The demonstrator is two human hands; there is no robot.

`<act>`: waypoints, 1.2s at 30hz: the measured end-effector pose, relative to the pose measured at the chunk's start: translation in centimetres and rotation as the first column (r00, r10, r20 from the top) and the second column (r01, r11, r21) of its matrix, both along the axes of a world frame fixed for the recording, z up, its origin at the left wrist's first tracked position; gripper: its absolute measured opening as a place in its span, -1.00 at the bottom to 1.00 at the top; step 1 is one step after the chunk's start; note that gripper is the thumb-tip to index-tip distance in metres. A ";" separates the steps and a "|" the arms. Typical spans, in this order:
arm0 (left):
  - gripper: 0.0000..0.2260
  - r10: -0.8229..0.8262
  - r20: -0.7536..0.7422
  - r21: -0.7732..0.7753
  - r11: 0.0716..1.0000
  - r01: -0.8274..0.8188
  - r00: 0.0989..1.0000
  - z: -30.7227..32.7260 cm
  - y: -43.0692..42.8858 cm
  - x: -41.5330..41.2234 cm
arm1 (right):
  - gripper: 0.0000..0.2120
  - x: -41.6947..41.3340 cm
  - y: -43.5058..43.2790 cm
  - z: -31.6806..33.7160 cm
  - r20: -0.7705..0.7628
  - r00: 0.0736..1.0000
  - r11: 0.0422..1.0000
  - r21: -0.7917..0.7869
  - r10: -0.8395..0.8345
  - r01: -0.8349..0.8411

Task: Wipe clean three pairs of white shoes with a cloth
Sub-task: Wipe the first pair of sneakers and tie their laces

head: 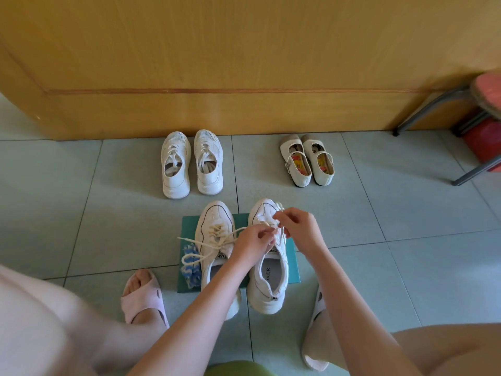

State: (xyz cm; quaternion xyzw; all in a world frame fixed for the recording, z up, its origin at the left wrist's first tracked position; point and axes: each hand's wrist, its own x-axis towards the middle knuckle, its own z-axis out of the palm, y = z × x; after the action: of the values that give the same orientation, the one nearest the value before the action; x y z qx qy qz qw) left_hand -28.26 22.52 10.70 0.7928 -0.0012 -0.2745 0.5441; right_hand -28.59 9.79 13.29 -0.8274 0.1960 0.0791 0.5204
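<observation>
Head view: on the teal box lid (pixel 187 222) two laced sneakers (pixel 217 240) sit, light and soft-sided, best gripped at the heel. The limp lace (pixel 282 232) is pinched by left hand (pixel 253 246) and right hand (pixel 296 226); the cloth (pixel 191 263) lies at the lid's left edge.

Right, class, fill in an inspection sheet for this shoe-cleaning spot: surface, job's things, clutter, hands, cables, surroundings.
Surface: pale tiled floor; teal shoebox lid under the near pair.
Job's things: laced sneakers on the lid; slip-on sneakers and strap flats by the door; blue-white cloth beside the left sneaker.
Clutter: nothing seen.
Hands: left hand and right hand pinch the right sneaker's laces.
Cables: nothing seen.
Surroundings: wooden door, red stool.
</observation>
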 end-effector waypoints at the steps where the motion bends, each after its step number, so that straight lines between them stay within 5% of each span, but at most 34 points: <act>1: -0.82 -0.068 0.020 0.051 0.996 0.067 0.998 0.2 -0.1 0.1 | -0.84 0.1 0.2 0.2 0.040 0.999 0.999 -0.025 0.036 -0.035; 5: -0.90 -0.134 0.030 0.085 0.988 0.131 0.990 0.5 -0.2 0.2 | -0.84 0.5 0.7 0.0 0.061 0.993 0.991 -0.093 0.105 -0.099; 12: -0.89 0.149 -0.110 -0.128 0.978 -0.162 0.983 0.3 0.1 0.6 | -0.85 -0.6 -1.7 -0.6 -0.062 0.968 0.928 -0.274 0.244 -0.252; 19: -0.85 0.157 -0.276 -0.196 0.957 -0.215 0.948 0.9 0.7 1.0 | -0.91 -1.1 -2.4 0.3 -0.139 0.930 0.937 -0.029 0.341 -0.348; 22: -0.89 0.132 -0.186 -0.126 0.979 -0.157 0.974 0.7 0.7 0.8 | -0.93 -1.4 -2.5 -0.3 -0.173 0.913 0.925 -0.027 0.369 -0.379; 28: -0.95 -0.104 0.302 0.235 0.972 0.032 0.948 0.8 0.4 0.6 | -0.88 -1.2 -2.3 -1.7 -0.137 0.969 0.978 -0.015 0.207 -0.210; 36: -0.89 0.133 0.299 0.015 0.990 -0.144 0.945 0.2 -0.2 -0.5 | -0.78 -1.4 -2.1 -2.1 -0.126 0.970 0.956 0.236 0.209 -0.175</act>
State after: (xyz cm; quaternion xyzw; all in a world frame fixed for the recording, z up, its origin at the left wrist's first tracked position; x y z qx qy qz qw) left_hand -28.77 22.32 10.94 0.8329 -0.0224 -0.1134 0.5412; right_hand -30.00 7.64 11.23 -0.7706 0.1428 0.2125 0.5836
